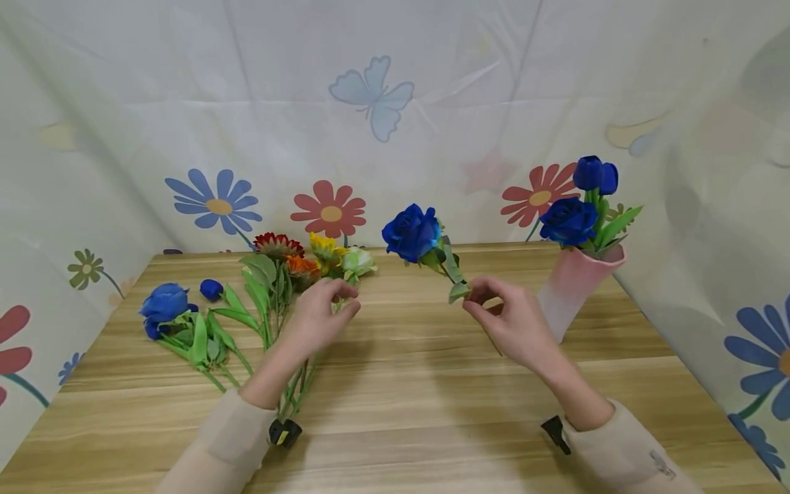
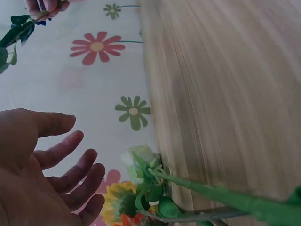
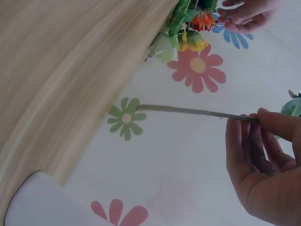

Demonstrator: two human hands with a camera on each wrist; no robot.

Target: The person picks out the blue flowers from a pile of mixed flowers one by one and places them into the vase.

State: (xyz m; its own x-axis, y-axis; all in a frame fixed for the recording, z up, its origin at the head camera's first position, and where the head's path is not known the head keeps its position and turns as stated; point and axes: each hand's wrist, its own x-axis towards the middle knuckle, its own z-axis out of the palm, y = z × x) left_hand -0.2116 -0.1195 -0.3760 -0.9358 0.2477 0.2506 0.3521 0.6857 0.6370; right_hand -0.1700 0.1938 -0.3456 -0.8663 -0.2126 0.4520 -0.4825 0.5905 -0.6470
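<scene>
Loose blue flowers (image 1: 165,304) are lying at the left of the wooden table (image 1: 395,425). Beside them a mixed bunch of flowers (image 1: 302,267) is lying, the left hand (image 1: 317,315) hovering over it with fingers apart. A blue rose (image 1: 412,233) is leaning leftward above the tabletop, the right hand (image 1: 515,322) pinching its stem. Rightmost, a pink-and-white vase (image 1: 580,281) is holding another rose (image 1: 568,221) and blue tulips (image 1: 590,174).

- Blue rose (image 1: 410,233): bloom open, slanting up leftward, held above the counter (image 1: 395,412)
- Green leaves (image 1: 453,264): below the bloom, number hard to tell
- Stem (image 3: 183,110): thin, pinched
</scene>
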